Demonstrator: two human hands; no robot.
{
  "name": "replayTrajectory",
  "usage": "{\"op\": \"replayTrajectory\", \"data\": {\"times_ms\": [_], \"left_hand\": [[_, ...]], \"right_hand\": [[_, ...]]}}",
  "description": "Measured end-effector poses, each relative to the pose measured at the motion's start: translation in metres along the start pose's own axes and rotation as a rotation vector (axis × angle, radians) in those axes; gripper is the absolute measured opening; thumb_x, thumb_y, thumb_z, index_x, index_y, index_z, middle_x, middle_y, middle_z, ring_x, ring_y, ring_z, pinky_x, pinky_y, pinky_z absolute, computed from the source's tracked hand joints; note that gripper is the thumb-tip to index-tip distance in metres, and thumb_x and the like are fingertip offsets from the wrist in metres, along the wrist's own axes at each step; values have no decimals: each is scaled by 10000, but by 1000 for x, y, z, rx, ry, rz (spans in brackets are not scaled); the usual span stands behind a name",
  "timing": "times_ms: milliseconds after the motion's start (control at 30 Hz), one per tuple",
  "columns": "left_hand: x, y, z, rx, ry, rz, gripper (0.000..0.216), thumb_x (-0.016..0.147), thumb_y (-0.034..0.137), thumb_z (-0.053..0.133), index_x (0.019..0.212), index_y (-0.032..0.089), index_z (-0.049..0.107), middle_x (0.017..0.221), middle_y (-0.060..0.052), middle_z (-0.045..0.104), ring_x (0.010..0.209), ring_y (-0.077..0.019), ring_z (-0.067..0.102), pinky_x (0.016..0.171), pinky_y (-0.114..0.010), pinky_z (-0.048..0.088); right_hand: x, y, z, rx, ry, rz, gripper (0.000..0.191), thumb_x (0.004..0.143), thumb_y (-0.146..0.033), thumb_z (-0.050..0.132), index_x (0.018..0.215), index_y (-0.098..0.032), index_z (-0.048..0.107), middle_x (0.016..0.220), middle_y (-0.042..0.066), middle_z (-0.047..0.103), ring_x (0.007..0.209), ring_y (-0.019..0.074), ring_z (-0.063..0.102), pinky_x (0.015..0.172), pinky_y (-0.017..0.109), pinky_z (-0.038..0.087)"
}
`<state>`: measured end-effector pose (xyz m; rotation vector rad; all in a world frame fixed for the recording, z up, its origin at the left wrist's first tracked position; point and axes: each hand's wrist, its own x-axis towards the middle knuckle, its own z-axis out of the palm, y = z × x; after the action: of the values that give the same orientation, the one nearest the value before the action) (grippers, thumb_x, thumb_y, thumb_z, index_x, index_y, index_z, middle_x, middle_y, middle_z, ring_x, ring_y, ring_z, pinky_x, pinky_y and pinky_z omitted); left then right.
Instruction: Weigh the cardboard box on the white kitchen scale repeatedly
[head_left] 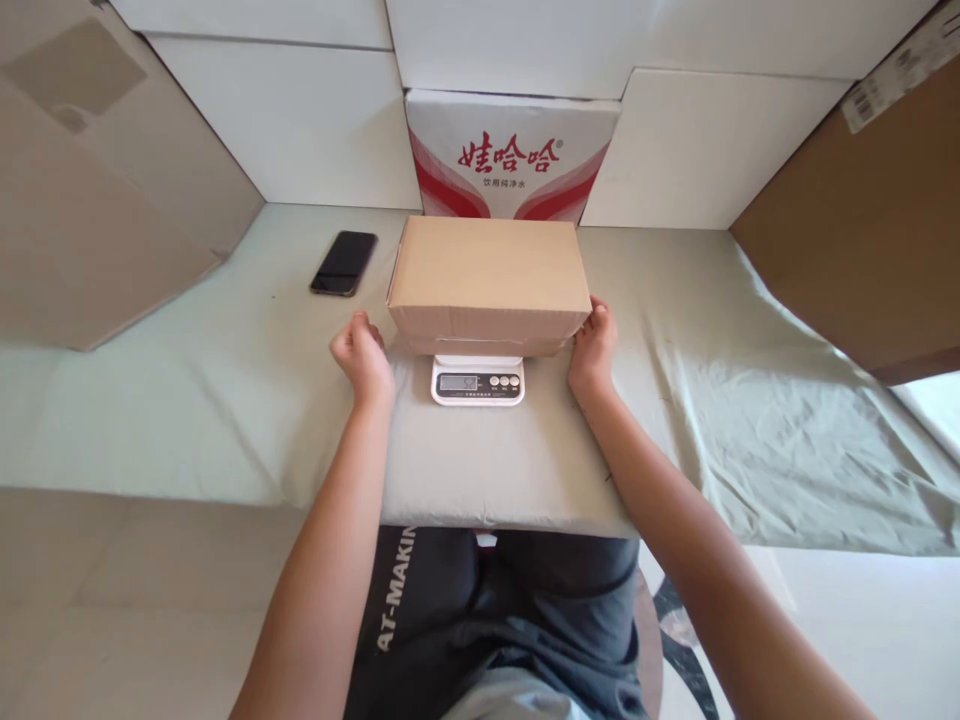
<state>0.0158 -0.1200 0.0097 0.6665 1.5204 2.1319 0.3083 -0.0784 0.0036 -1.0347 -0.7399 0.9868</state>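
A brown cardboard box (491, 265) rests on a small white kitchen scale (478, 396), which it mostly covers. Only the front of the scale shows, with a lit grey display (458, 383) and three round buttons. My left hand (363, 355) is closed in a loose fist just left of the box, with a gap between them and nothing visible in it. At the box's right front corner, my right hand (594, 347) is closed with its bent fingers against the cardboard. Part of those fingers is hidden by the box.
A dark phone (344, 263) lies on the pale green cloth (187, 400) to the left. Behind stands a white and red carton (514, 150) among white panels (675, 150). Large cardboard boxes flank the table at left (112, 190) and right (870, 230).
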Motion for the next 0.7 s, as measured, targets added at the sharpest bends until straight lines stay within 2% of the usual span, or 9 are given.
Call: {"op": "replayTrajectory", "data": {"times_ms": [167,333,400,500,600,700], "left_hand": [[2,0,-2,38,-9,17,603,900,635,635,701,266,202,587,83,196,519,-94,171,514,-310,120],[6,-2,-3,27,30,31,600,879,638,645,691,270,211,575,85,209,515,-92,185,508,-309,133],[7,-3,-3,14,34,40,584,870,613,652,681,271,218,575,85,210,516,-91,183,507,-310,131],[8,-4,-5,-9,25,49,561,844,551,678,665,269,227,568,87,213,517,-88,175,510,-309,128],[8,-4,-6,9,24,43,569,869,525,673,659,268,211,550,87,195,506,-91,168,507,-311,121],[7,-4,-8,54,5,50,576,897,506,683,652,266,220,543,82,207,497,-93,190,504,-310,126]], "right_hand": [[1,0,1,-23,11,13,233,952,-409,572,1093,-251,668,1062,7,755,1105,194,737,1102,388,580],[-1,-3,3,-28,-7,-16,215,940,-456,624,977,-244,643,955,-15,704,912,156,709,877,288,586],[-4,-6,3,-30,5,-22,251,932,-474,658,849,-250,579,787,-49,595,716,131,610,694,248,532],[-10,-11,4,-48,13,-11,495,932,-535,710,686,-269,373,601,-99,338,504,105,333,472,237,325],[-14,-16,6,-71,2,-1,683,940,-632,710,633,-273,216,526,-113,208,461,82,184,423,251,187],[-13,-20,7,-76,-8,28,730,948,-653,695,614,-277,165,489,-118,164,438,66,153,409,253,149]]}}
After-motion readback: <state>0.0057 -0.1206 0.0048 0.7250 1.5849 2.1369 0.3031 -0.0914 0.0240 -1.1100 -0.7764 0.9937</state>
